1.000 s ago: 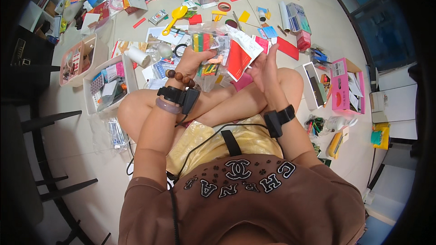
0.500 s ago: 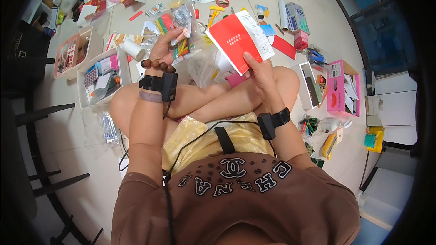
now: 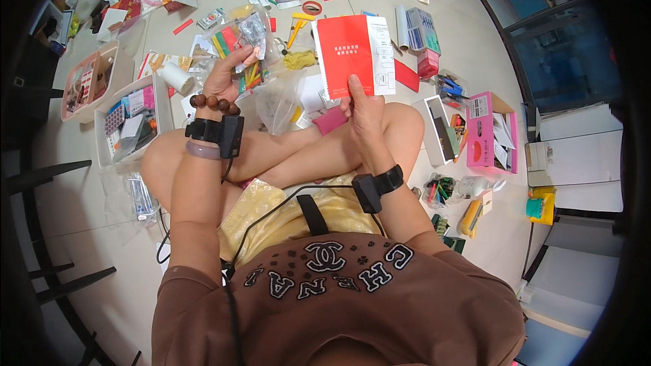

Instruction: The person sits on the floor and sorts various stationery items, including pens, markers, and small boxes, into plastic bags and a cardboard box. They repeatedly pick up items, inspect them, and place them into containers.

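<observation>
My right hand (image 3: pixel 365 110) holds up a red-and-white paper booklet (image 3: pixel 347 47), the thumb on its front and the fingers behind its lower edge. To the left, my left hand (image 3: pixel 227 76) is closed on a clear plastic bag (image 3: pixel 266 35) with silvery packets and colourful strips inside; part of its grip is hidden. A whitish plastic bag (image 3: pixel 271 110) lies between my hands, above my crossed legs. Close to it are a white roll-like thing (image 3: pixel 312 91) and a pink piece (image 3: pixel 330 120). A yellow crumpled cloth (image 3: pixel 299 60) lies behind them.
Two bins of small goods, one pinkish (image 3: pixel 80 105) and one white (image 3: pixel 102 137), stand at the left. At the right are a pink box (image 3: pixel 480 137) with papers and an open white box (image 3: pixel 437 129). A white cup-like roll (image 3: pixel 178 80) lies near the bins. Black chair legs (image 3: pixel 74 285) reach in at lower left.
The booklet has turned from tilted to nearly upright in my right hand. The whole view has shifted slightly, with the scene moving left. My left hand keeps its hold on the bag.
</observation>
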A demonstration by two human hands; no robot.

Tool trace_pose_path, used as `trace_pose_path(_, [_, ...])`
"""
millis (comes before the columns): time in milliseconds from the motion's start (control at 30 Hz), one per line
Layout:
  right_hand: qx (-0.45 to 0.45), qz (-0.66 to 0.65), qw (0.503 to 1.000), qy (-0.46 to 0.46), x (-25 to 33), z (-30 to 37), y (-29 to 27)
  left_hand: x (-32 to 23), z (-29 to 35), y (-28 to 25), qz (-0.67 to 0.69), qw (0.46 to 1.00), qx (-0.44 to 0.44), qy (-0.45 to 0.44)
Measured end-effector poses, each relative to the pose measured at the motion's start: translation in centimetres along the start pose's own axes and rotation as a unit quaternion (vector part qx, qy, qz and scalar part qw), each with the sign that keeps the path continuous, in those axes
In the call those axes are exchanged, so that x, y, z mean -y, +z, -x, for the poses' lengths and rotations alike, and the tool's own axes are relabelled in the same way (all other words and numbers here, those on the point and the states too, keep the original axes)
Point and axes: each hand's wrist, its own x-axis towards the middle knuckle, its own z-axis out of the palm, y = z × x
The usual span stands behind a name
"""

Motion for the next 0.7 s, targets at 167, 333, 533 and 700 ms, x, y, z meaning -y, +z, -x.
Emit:
trace_pose_path(167, [0.005, 0.006, 1.0, -0.007, 0.0, 0.0, 0.0, 0.1, -0.2, -0.3, -0.002, 1.0, -0.005, -0.01])
trace_pose_path(333, [0.0, 0.009, 1.0, -0.005, 0.2, 0.0, 0.0, 0.1, -0.5, -0.9, -0.001, 0.999, 0.025, -0.022])
trace_pose_path(533, [0.0, 0.027, 0.999, -0.018, -0.2, -0.3, -0.6, 0.4, -0.7, -1.4, 0.002, 0.999, 0.041, -0.021])
trace_pose_path(700, [0.023, 0.16, 0.96, -0.228, 0.4, -1.1, -1.4, 0.1, 0.2, 0.4, -0.023, 0.993, 0.113, -0.003])
